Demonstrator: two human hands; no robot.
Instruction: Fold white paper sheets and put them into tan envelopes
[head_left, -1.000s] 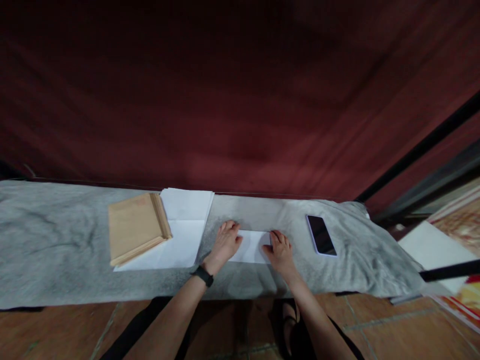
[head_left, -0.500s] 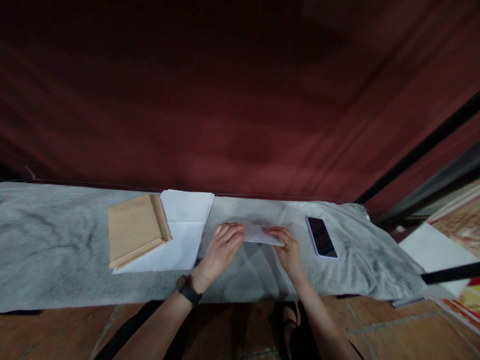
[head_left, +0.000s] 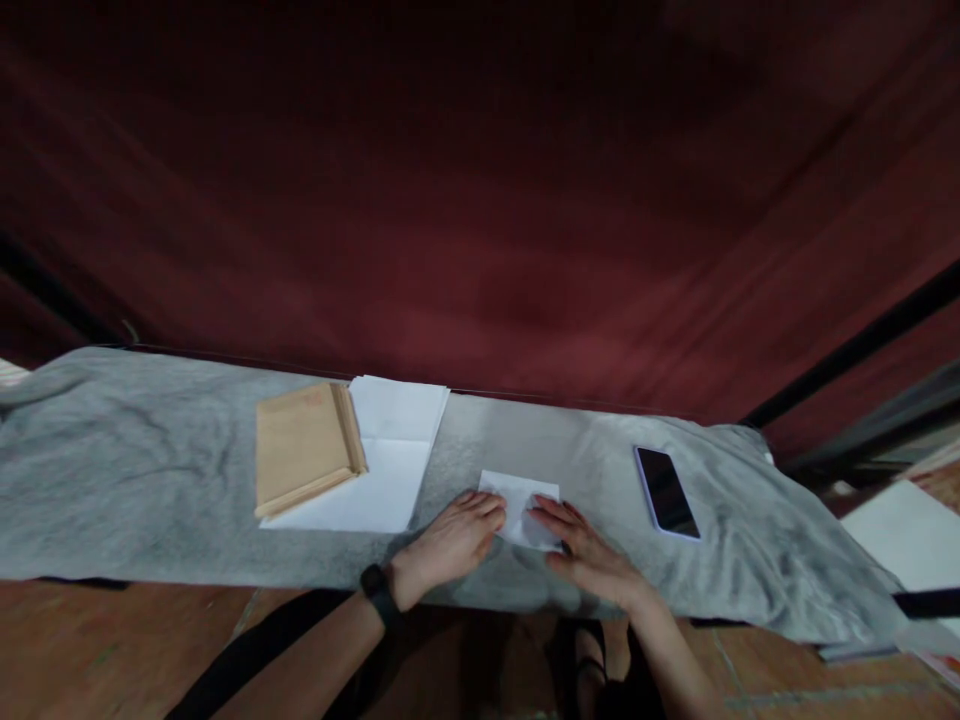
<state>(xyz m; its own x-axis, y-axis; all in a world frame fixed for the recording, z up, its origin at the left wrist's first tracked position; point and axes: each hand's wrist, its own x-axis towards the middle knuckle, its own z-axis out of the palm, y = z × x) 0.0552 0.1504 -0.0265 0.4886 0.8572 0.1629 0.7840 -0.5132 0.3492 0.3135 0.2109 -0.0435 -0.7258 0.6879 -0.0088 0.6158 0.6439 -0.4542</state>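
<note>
A small folded white paper [head_left: 519,484] lies on the grey cloth in front of me. My left hand [head_left: 459,535] rests on its left side, fingers stretched close together with the tips on the paper. From the right, my right hand [head_left: 583,548] lies over the paper's other side, its fingers laid flat and slightly apart. Part of the paper is covered by both hands. To the left, a stack of brown envelopes [head_left: 300,445] sits partly on top of larger white sheets [head_left: 394,460], which show a crease across them.
A phone with a pale purple case [head_left: 666,492] lies right of my hands. Grey cloth [head_left: 150,450] covers the long narrow surface, and a dark red fabric wall [head_left: 480,250] rises behind it. At the far right are a black bar [head_left: 862,345] and a white panel [head_left: 911,530].
The folded paper has come down flat onto the cloth, nearer to me. Both hands have moved from holding its ends to lying on it. The view has shifted slightly left.
</note>
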